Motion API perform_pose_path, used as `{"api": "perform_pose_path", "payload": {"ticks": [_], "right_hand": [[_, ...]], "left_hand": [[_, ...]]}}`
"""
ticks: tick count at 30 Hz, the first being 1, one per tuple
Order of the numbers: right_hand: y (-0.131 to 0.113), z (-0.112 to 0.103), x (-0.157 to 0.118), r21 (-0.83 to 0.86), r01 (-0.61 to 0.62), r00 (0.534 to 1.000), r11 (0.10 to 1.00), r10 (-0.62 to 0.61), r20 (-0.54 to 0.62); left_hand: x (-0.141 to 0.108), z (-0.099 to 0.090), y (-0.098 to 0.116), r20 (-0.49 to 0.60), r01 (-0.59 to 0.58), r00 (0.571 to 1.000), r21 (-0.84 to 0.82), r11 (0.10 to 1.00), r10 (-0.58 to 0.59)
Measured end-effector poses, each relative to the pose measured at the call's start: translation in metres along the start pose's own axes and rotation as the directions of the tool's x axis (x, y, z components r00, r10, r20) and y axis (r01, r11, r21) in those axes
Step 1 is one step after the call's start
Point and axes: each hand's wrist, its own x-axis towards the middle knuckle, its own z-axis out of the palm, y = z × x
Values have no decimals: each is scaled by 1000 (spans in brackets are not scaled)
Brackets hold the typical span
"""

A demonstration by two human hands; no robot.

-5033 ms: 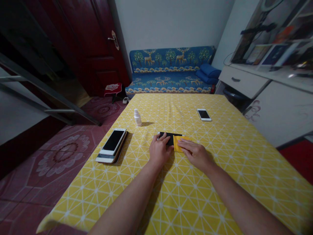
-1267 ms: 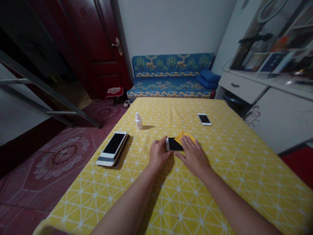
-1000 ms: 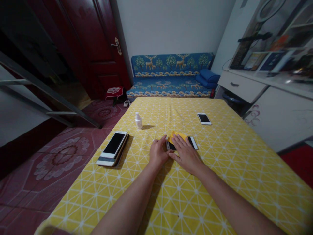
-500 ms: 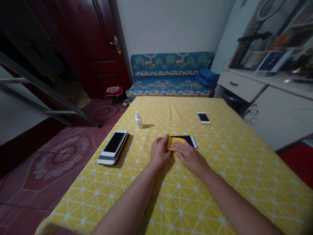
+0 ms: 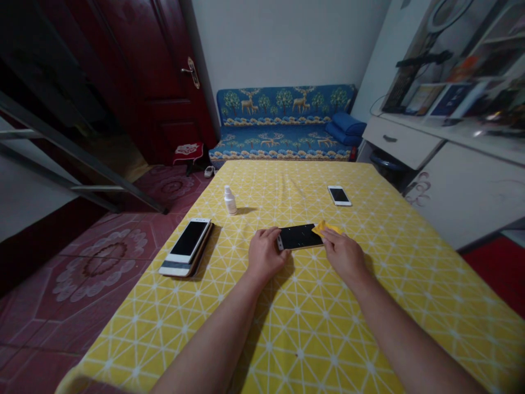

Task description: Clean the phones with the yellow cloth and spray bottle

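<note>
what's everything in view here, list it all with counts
yellow tablecloth: 1, yellow with white triangle pattern, covering the table
black-screen phone: 1, black with pale frame, lying flat between the hands
yellow cloth: 1, yellow, at the phone's right end
phone stack: 1 stack, white and gold, left side of the table
white phone: 1, white, far right of the table
small bottle: 1, white, far left of the table
sofa: 1, blue with deer and trees, beyond the table
cushions: 2, blue, sofa's right end
door: 1, dark red, back left
left hand: 1, on the phone's left end
right hand: 1, on the yellow cloth
</note>
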Motion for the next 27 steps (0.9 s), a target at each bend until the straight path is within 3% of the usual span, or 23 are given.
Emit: {"api": "perform_pose_path", "payload": {"ticks": [14,23,27], "right_hand": [[-1,5,-3,-14,51,999,999,-51,0],[-2,6,-3,53,-83,994,995,79,73],[-6,8,-1,54,-44,991,998,37,130]], "left_hand": [[-1,-3,4,-41,14,999,92,996,-10],[-1,-3,3,-20,-29,999,163,986,32],[-1,-1,6,16,-40,999,184,982,38]]}}
